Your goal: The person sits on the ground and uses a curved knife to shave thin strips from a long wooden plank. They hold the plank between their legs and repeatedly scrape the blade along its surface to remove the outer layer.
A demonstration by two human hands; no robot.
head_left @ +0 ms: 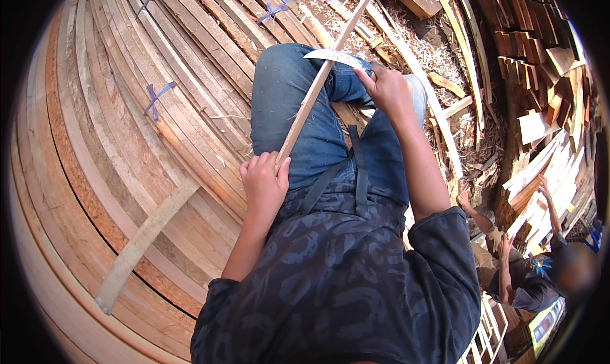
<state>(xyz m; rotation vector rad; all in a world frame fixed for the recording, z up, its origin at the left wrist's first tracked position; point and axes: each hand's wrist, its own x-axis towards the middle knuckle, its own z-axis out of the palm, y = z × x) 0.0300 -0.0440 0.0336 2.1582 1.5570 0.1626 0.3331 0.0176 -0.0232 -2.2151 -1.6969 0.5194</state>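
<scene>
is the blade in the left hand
No, the right hand holds the curved blade against the wooden strip, while the left hand grips the strip's lower end.

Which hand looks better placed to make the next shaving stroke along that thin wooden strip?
The right hand, probably: it holds the curved blade laid across the wooden strip over the knee. The left hand grips the strip's near end, steadying it.
</scene>
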